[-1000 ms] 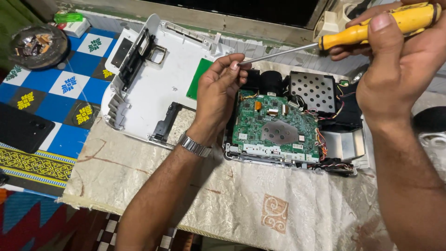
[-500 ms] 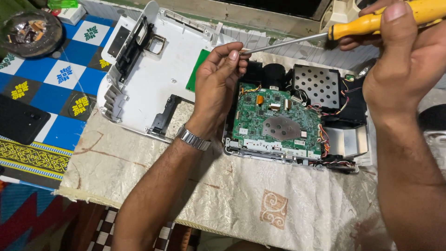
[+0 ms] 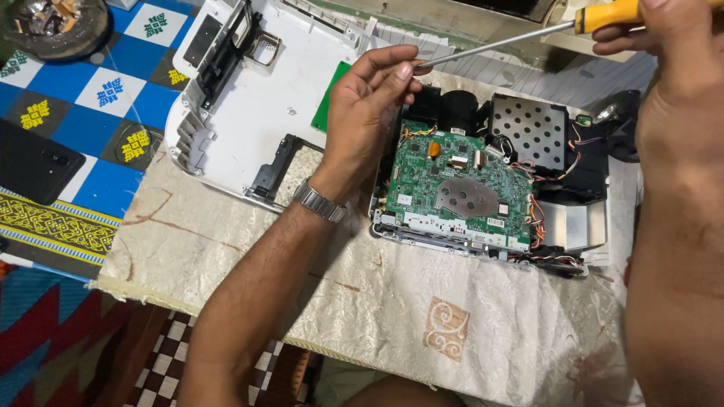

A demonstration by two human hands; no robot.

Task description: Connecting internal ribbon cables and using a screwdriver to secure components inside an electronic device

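1 cream cloth (image 3: 392, 301) with a woven brown emblem covers the work surface under both hands. On it, left of the left hand (image 3: 366, 113), lies 1 white plastic cover (image 3: 249, 113), turned inside up, with a black slotted part at its far corner. Just right of that hand sits 1 opened device (image 3: 490, 185): 1 green circuit board (image 3: 460, 185) with a grey metal plate at its middle and small white rectangular stickers along its near edge, 1 perforated metal box beyond it, and bundled coloured wires at its right side.

1 screwdriver (image 3: 513, 38) spans the gap between the hands above the device. The right hand (image 3: 671, 45) is wrapped firmly round its yellow handle at the upper right; the steel shaft slopes down to the left, where the left hand's thumb and fingertips (image 3: 403, 71) pinch together at its tip. Whether anything small sits in that pinch cannot be told. 1 metal wristwatch (image 3: 319, 202) bands the left wrist.
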